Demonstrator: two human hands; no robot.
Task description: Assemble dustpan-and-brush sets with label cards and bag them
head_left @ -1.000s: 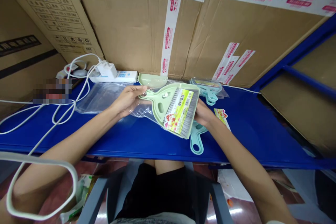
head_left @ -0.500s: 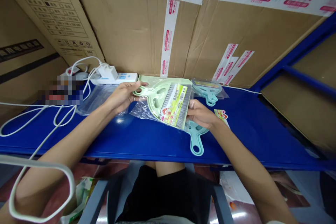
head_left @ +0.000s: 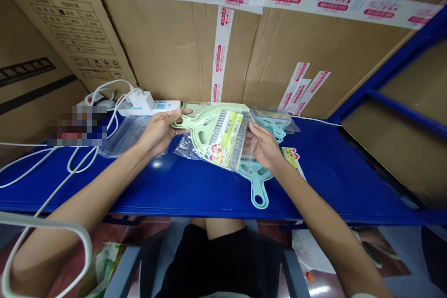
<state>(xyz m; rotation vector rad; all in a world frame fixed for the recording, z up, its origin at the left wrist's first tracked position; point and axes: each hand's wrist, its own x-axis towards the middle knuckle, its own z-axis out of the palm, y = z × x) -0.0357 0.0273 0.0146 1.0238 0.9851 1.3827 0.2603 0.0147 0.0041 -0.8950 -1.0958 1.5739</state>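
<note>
My left hand (head_left: 161,131) is closed around the handle end of a pale green dustpan (head_left: 198,123), held just above the blue table. A matching brush with grey bristles (head_left: 239,143) lies over the pan, and a printed label card (head_left: 223,142) covers part of it. Clear plastic wraps this set. At its right edge is my right hand (head_left: 264,146), thumb and fingers around the wrapped edge; some fingertips are hidden. Beneath and beside that hand lies a light blue dustpan and brush set (head_left: 259,181), handle toward me.
Another bagged blue set (head_left: 274,123) lies behind my right hand. A loose label card (head_left: 292,159) is to its right. Flat clear bags (head_left: 124,137), a white power strip (head_left: 167,106) and looping white cables (head_left: 85,160) occupy the left. Tall cardboard (head_left: 174,46) stands behind.
My right hand's thumb and fingers have shifted on the wrapped edge, and more of the blue set beneath shows. My left hand keeps its hold; the whole view has shifted slightly.
</note>
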